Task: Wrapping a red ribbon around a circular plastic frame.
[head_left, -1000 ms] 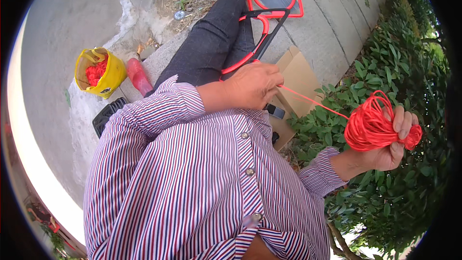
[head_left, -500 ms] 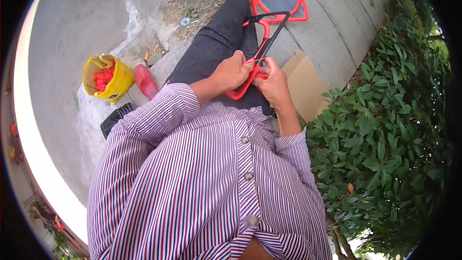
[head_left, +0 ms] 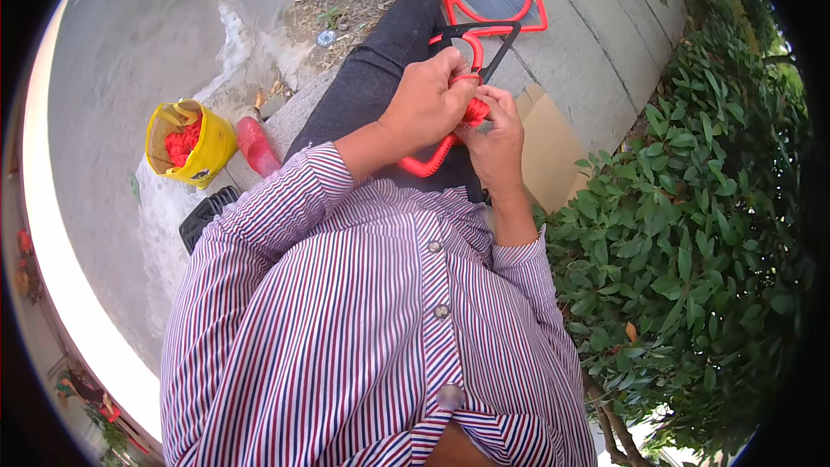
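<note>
A black frame (head_left: 504, 54) with straight sides lies across my lap, and red cord is wound tightly along its near part (head_left: 421, 167). A curved red piece (head_left: 477, 48) sits inside its far end. My left hand (head_left: 426, 97) is closed over the frame's middle, with a strand of red cord at its fingertips; its grip is partly hidden. Just to the right, my right hand (head_left: 496, 134) pinches a small bundle of red cord (head_left: 476, 111) close against the frame. Both hands nearly touch.
A yellow bucket (head_left: 218, 145) holding red cord (head_left: 182, 143) stands at the left, beside a red shoe-like object (head_left: 257, 147) and a black ribbed item (head_left: 207, 214). A finished-looking red frame (head_left: 538, 2) lies beyond my feet. Cardboard (head_left: 553, 151) and a leafy hedge (head_left: 683, 251) are on the right.
My left hand has moved up and slightly right along the frame. The red cord bundle now shows between my hands; the strand stretched between them earlier is no longer visible.
</note>
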Demonstrator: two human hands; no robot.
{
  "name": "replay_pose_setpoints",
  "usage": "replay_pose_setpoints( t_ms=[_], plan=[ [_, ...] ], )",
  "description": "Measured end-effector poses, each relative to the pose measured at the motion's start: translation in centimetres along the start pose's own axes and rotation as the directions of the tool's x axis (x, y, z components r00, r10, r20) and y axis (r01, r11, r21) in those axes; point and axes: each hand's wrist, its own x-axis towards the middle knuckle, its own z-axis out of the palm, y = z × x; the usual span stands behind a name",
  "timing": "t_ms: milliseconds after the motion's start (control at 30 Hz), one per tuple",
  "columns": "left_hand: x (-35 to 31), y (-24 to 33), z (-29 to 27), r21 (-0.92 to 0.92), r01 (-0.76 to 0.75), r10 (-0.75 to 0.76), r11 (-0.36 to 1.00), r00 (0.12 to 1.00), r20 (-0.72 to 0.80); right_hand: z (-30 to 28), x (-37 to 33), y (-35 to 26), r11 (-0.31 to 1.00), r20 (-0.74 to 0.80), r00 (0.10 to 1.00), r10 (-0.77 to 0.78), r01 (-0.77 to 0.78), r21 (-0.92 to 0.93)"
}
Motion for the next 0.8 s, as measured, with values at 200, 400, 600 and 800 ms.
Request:
replay_pose_setpoints(
  t_ms=[200,400,600,800],
  plan=[
    [0.8,-2.2,-0.4,-0.382,0.754,-0.632,0.535,0.657,0.411,-8.6,0.0,2.0,0.223,-0.114,0.897,0.427,0.018,0.975],
    [0.0,-4.6,0.9,-0.347,0.738,-0.567,0.578,0.670,0.480,-15.3,-3.2,8.9,0.122,-0.089,0.907,0.412,0.042,0.992],
    [-1.1,-6.3,3.2,-0.334,0.761,-0.616,0.556,0.647,0.450,-3.3,-3.3,4.6,0.318,0.266,0.833,0.486,-0.452,0.834],
    [-1.0,-7.4,3.6,-0.433,0.824,-0.573,0.366,0.566,0.593,-3.3,-1.5,3.7,0.314,0.282,0.780,0.559,-0.514,0.798]
  ],
)
